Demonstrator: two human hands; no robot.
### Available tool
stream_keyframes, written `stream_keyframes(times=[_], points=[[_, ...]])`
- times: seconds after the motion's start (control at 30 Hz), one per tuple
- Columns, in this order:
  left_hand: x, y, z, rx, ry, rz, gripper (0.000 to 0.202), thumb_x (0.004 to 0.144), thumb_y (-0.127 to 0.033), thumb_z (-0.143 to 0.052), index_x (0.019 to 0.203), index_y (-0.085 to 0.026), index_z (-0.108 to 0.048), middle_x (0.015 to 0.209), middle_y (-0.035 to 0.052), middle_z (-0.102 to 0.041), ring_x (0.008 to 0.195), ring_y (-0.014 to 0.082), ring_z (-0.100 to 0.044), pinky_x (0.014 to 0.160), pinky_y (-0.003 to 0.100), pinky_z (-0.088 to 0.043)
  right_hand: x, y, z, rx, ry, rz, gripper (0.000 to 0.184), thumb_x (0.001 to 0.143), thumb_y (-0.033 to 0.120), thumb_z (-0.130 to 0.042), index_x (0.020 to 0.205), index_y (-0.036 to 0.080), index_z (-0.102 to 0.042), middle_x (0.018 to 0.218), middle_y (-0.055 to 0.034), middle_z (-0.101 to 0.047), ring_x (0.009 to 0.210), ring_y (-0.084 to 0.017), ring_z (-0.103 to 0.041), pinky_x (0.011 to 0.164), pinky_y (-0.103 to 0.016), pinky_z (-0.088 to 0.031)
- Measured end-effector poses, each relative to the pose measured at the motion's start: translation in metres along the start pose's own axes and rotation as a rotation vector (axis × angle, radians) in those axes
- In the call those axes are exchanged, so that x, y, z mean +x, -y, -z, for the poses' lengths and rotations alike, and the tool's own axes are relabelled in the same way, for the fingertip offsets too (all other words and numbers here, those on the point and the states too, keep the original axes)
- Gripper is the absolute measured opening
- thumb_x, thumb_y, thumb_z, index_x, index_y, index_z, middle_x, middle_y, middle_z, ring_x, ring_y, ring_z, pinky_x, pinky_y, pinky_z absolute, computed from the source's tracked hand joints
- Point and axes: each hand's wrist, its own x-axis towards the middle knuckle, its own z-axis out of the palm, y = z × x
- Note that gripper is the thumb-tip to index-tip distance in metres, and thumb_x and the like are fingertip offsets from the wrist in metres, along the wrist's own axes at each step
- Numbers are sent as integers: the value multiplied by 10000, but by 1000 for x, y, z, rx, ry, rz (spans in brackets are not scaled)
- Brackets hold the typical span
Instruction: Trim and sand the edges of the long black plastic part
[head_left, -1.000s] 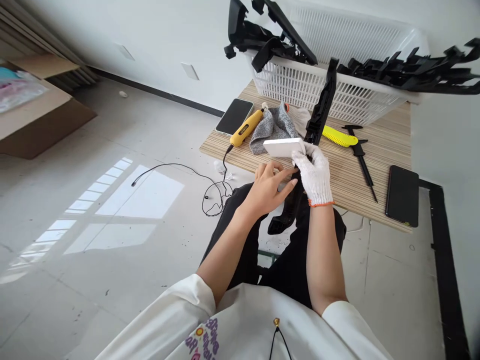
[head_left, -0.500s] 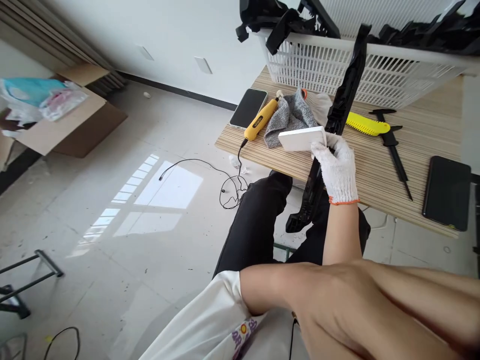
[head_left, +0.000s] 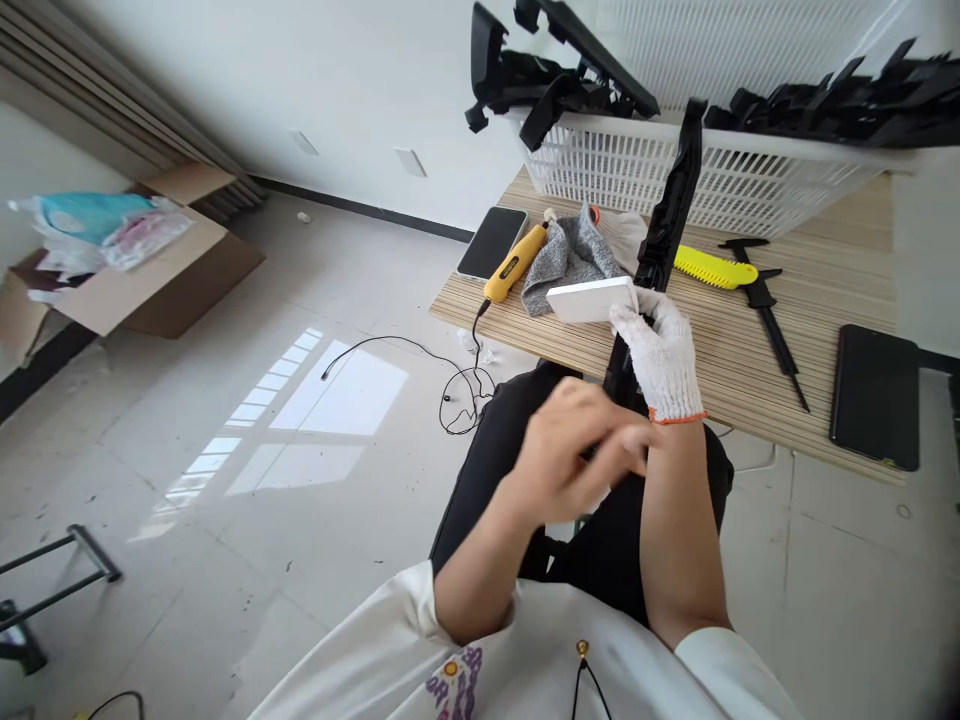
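My right hand (head_left: 661,352), in a white knit glove with an orange cuff, is closed around a long black plastic part (head_left: 667,230) that stands nearly upright from my lap to the basket rim. The same hand also pinches a flat white block (head_left: 591,299) sticking out to the left. My bare left hand (head_left: 576,452) hovers in front of my right wrist, blurred by motion, fingers loosely curled; nothing shows in it.
On the striped wooden table (head_left: 795,330) lie a phone (head_left: 493,242), a yellow corded tool (head_left: 514,263), a grey cloth (head_left: 566,256), a yellow-and-black caliper (head_left: 742,276) and a dark phone (head_left: 874,395). A white basket (head_left: 720,175) holds several black parts. A cardboard box (head_left: 127,260) sits on the floor, left.
My left arm was raised close to the camera; the hand has dropped back down in front of my right wrist. My right hand keeps its hold on the black part and white block.
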Motion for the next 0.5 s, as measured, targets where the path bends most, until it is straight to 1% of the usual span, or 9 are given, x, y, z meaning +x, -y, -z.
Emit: stream_keyframes(times=[0.07,0.1,0.13,0.17,0.23,0.3,0.33,0.4,0.5], points=[[6,20,5,14,-155,120,462,1003,-526,-439,698,-249,-646,578,-3,-652,635,164,-597,791,382,-510,0,1,1,-14,-1,-11,260,818,408,-730,1020,244,-722,869,-2,-702,782,-159,-629,767,-352,-539],[7,30,6,28,-198,214,458,968,-546,-510,646,-231,-597,585,-6,-641,631,158,-585,754,362,-508,0,2,1,-30,0,-11,259,818,408,-731,1018,243,-724,872,-4,-703,793,-162,-630,780,-357,-536],[7,41,5,32,-208,307,445,926,-567,-572,645,-222,-568,608,-9,-635,642,155,-584,721,343,-507,0,3,1,-43,0,-10,254,817,404,-730,1012,241,-726,872,-5,-704,802,-165,-632,791,-360,-533],[7,51,2,15,-195,383,419,881,-581,-631,684,-218,-564,667,-7,-648,682,159,-602,714,331,-513,0,5,2,-52,1,-10,247,817,399,-728,1006,239,-728,869,-5,-705,806,-166,-632,795,-362,-530],[7,66,-9,-86,-105,483,392,808,-576,-720,845,-209,-588,851,20,-693,824,182,-654,769,331,-538,-1,7,2,-49,5,-14,236,816,385,-724,997,234,-729,857,-5,-706,793,-163,-630,779,-353,-526],[9,74,-25,-274,35,518,434,814,-566,-716,989,-191,-585,1025,66,-704,948,206,-676,825,339,-551,0,8,1,-23,4,-22,231,812,379,-722,987,229,-728,841,-3,-705,757,-152,-620,746,-336,-522],[10,75,-32,-374,105,518,433,851,-571,-670,1023,-184,-578,1055,80,-704,967,210,-681,825,337,-554,0,7,0,-6,5,-24,232,807,381,-725,981,227,-727,835,-1,-704,744,-146,-616,736,-330,-522],[12,75,-43,-517,194,519,412,929,-585,-542,1026,-185,-560,997,72,-716,916,206,-700,771,323,-561,1,5,0,44,0,-30,242,788,392,-738,960,223,-718,835,0,-701,748,-142,-619,744,-325,-529],[11,70,-48,-502,194,549,406,965,-606,-450,947,-206,-518,811,21,-700,745,192,-710,655,301,-550,4,0,1,116,-98,-11,280,806,463,-697,957,228,-671,892,-11,-689,834,-159,-646,810,-342,-549]])
